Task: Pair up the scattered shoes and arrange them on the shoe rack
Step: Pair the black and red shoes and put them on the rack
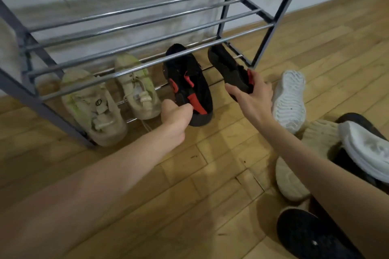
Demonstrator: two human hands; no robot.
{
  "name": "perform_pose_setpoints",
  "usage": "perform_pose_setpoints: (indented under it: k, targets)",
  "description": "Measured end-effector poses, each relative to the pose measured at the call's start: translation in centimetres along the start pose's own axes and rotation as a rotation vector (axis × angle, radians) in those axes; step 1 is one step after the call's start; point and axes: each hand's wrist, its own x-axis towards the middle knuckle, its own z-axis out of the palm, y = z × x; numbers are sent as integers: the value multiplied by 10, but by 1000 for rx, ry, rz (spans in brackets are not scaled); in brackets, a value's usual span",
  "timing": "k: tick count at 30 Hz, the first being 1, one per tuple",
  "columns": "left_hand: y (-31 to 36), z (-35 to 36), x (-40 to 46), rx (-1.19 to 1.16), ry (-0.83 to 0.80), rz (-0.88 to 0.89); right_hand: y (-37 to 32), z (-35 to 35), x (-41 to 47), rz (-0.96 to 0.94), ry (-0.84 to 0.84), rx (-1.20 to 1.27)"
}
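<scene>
A metal shoe rack (134,25) stands against the wall. On its lowest rails lie two beige sneakers (94,107) (137,88), side by side. Right of them a black-and-red shoe (187,82) rests on the same rails, and my left hand (175,114) pinches its heel. My right hand (252,96) grips the heel of a matching black-and-red shoe (229,67), tilted with its sole showing, toe under the rack's right end.
On the wooden floor at the right lie a white shoe sole-up (289,99), a cream knit shoe (292,181), a white-soled shoe (366,149) and a black shoe (307,235). The rack's upper rails are bare.
</scene>
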Motion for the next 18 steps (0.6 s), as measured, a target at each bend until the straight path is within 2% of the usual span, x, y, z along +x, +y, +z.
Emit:
perform_pose_setpoints:
  k: [4,9,12,18]
  targets:
    - [-7,5,14,-16,46,-6,8,23,43,-107,-28,-232]
    - [-7,8,30,-38,18,-24,31,44,80,-247,-7,-422]
    - [-3,13,38,-56,9,11,35,51,95,-272,-10,-448]
    - [14,33,57,-103,-17,59,48,57,98,-178,-90,-372]
